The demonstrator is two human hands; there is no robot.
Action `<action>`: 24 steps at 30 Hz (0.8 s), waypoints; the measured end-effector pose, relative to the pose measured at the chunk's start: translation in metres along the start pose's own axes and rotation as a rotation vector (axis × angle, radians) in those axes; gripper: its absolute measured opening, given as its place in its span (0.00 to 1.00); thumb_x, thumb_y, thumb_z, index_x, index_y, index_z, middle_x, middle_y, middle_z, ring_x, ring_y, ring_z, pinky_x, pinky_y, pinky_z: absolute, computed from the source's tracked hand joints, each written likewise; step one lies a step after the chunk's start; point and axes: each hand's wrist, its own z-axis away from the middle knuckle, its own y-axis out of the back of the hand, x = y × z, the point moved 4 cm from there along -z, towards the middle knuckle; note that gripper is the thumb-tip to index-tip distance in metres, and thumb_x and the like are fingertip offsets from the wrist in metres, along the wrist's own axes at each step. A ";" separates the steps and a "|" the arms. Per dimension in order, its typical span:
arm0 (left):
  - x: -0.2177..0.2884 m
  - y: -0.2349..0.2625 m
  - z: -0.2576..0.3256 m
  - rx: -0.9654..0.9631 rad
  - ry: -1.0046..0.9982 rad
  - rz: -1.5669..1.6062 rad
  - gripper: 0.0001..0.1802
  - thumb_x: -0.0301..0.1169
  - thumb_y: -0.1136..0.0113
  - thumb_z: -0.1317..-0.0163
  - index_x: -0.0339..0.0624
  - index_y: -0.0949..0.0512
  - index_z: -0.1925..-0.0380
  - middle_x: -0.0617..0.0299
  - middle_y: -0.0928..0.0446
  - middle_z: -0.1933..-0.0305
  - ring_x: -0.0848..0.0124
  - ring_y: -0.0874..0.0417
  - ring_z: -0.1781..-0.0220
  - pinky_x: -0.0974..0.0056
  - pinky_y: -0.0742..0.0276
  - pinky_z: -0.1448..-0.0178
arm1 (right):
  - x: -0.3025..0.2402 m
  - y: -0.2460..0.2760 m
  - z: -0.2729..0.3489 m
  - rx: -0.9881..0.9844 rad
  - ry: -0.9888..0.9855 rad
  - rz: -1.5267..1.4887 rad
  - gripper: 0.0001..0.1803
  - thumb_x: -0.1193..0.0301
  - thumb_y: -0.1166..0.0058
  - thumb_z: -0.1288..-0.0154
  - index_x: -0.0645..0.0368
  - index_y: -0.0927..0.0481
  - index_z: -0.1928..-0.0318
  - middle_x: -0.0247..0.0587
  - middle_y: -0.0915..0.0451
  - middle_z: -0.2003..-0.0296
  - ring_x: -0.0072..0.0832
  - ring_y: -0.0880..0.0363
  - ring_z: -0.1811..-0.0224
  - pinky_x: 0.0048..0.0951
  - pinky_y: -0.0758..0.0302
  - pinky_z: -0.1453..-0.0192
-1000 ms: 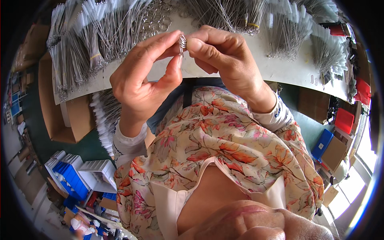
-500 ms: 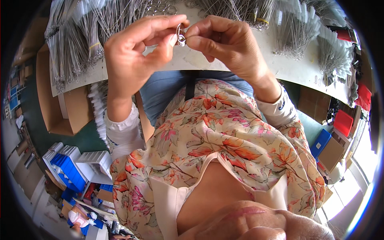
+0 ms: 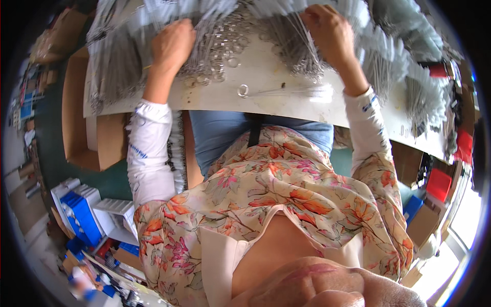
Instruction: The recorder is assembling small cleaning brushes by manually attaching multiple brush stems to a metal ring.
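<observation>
My left hand (image 3: 175,45) reaches over the bundled wire brushes (image 3: 120,66) on the left of the table. Its fingers curl down and away, and what they hold is hidden. My right hand (image 3: 330,36) is at the far edge of another heap of thin wire brushes (image 3: 294,48), its fingers bent together; what is between them does not show. Between the hands lie many loose metal split rings (image 3: 232,62). Nearer to me, a single metal ring (image 3: 242,90) lies at the end of a few wire brushes (image 3: 291,93) with white bristles.
The white table (image 3: 204,97) curves across in front of my lap. More brush bundles (image 3: 424,84) cover its right side. An open cardboard box (image 3: 97,138) stands left on the floor, with blue and white bins (image 3: 82,217) behind. A red bin (image 3: 439,184) sits at right.
My hands have parted from a pinch on a metal ring above the table and reached out to the brush heaps. A ring with a few brushes now lies on the table.
</observation>
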 end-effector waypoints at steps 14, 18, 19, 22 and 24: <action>-0.117 0.050 -0.013 0.311 0.439 1.460 0.19 0.34 0.45 0.41 0.36 0.29 0.51 0.56 0.25 0.64 0.81 0.32 0.80 0.79 0.34 0.77 | 0.117 0.050 -0.019 0.186 -0.525 -1.039 0.17 0.58 0.47 0.40 0.61 0.21 0.67 0.33 0.22 0.75 0.21 0.24 0.71 0.21 0.27 0.65; -0.317 -0.017 0.023 -0.278 0.485 0.117 0.24 0.48 0.43 0.44 0.34 0.21 0.67 0.61 0.23 0.73 0.70 0.28 0.73 0.64 0.32 0.65 | 0.153 0.094 0.013 0.107 -0.447 -0.795 0.12 0.63 0.54 0.35 0.59 0.24 0.67 0.31 0.24 0.76 0.14 0.35 0.82 0.15 0.39 0.80; -0.339 -0.040 0.043 -0.113 0.467 0.421 0.19 0.42 0.42 0.43 0.33 0.22 0.70 0.61 0.23 0.75 0.73 0.29 0.73 0.66 0.32 0.65 | 0.167 0.088 0.024 0.136 -0.374 -0.560 0.14 0.60 0.49 0.39 0.59 0.22 0.66 0.32 0.22 0.75 0.18 0.29 0.76 0.18 0.33 0.73; -0.282 -0.047 0.031 -0.111 0.668 0.602 0.13 0.38 0.43 0.41 0.37 0.22 0.71 0.68 0.30 0.81 0.80 0.39 0.85 0.70 0.46 0.84 | 0.184 0.084 0.064 -0.092 -0.550 0.064 0.18 0.55 0.43 0.45 0.56 0.19 0.63 0.35 0.19 0.72 0.22 0.21 0.70 0.23 0.26 0.65; -0.278 -0.049 0.027 -0.120 0.739 0.640 0.12 0.38 0.43 0.41 0.39 0.22 0.72 0.70 0.33 0.82 0.82 0.46 0.90 0.70 0.57 0.88 | 0.181 0.074 0.068 -0.037 -0.461 0.029 0.19 0.55 0.40 0.48 0.56 0.19 0.64 0.38 0.19 0.70 0.26 0.20 0.69 0.25 0.25 0.63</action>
